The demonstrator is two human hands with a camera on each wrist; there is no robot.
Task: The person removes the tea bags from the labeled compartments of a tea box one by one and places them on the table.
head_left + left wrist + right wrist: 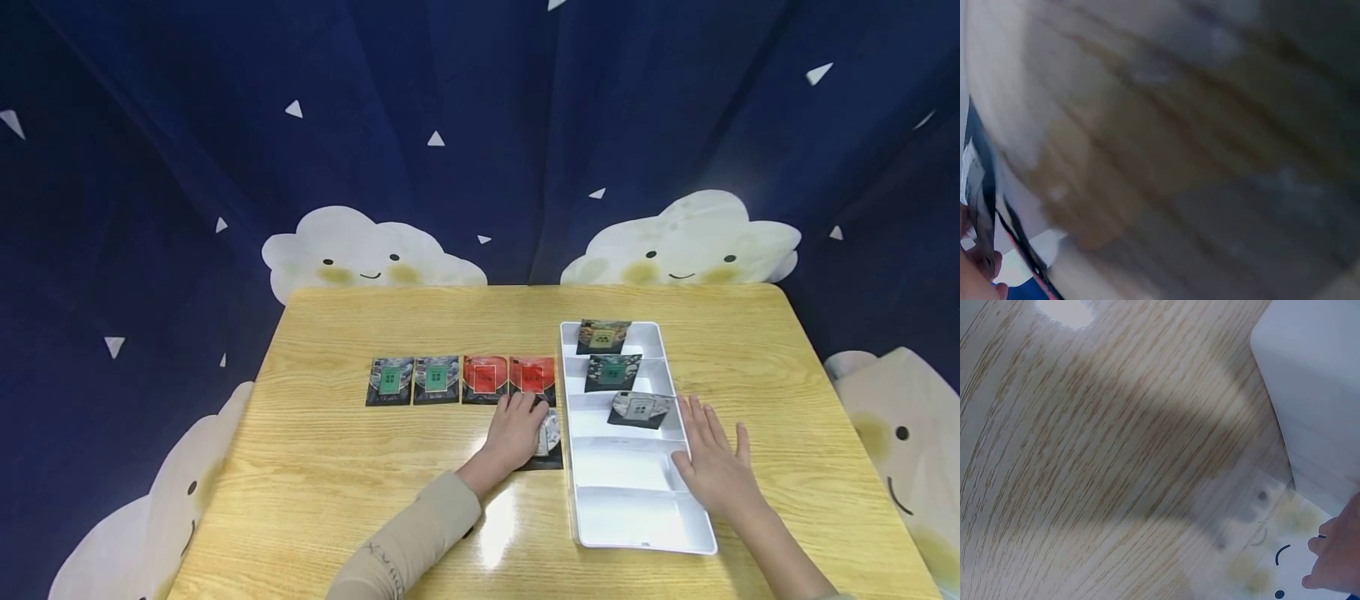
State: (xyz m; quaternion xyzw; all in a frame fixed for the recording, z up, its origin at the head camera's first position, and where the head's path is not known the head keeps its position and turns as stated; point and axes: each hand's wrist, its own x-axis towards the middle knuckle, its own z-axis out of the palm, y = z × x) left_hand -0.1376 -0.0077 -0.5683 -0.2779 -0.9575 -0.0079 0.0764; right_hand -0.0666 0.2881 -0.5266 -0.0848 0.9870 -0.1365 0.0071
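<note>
My left hand (513, 429) pinches a black sachet with a white label (550, 437) just left of the white divided tray (645, 518). In the left wrist view its fingers (985, 265) curl at the sachet (980, 194), which is tilted up off the wood. Part of that sachet is hidden under the hand in the head view. My right hand (716, 467) rests along the tray's right rim with straight fingers, the thumb over the edge. Inside the tray, a yellow-label sachet (602, 337), a green-label sachet (612, 372) and a white-label sachet (640, 409) lean in separate compartments.
Left of the tray, two green-label sachets (390, 382) and two red sachets (485, 379) lie in a row on the wooden table (322, 483). The tray's two near compartments hold no sachets. A dark blue curtain (480, 108) with cloud prints surrounds the table.
</note>
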